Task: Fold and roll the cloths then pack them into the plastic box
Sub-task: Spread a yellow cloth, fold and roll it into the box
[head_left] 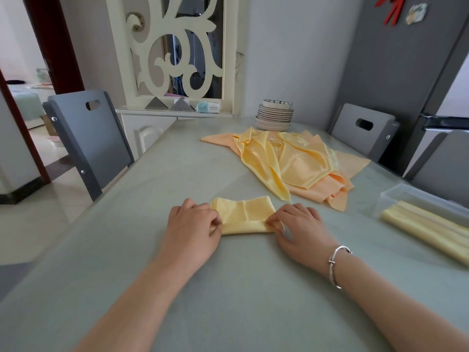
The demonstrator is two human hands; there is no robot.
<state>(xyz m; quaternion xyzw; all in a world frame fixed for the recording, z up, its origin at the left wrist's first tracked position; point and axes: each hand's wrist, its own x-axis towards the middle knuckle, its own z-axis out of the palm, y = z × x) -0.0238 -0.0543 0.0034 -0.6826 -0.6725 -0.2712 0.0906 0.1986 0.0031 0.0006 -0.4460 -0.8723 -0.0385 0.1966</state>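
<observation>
Both my left hand [193, 226] and right hand [297, 228] pinch the folded cloth [245, 215], half rolled; rolls [426, 231] fill the plastic box [406, 193] at three o'clock, pile [291, 161] at one o'clock waits.

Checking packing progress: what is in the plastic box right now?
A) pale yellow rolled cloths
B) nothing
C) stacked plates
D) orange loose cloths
A: the plastic box at the table's right edge holds pale yellow rolled cloths lying side by side.
</observation>
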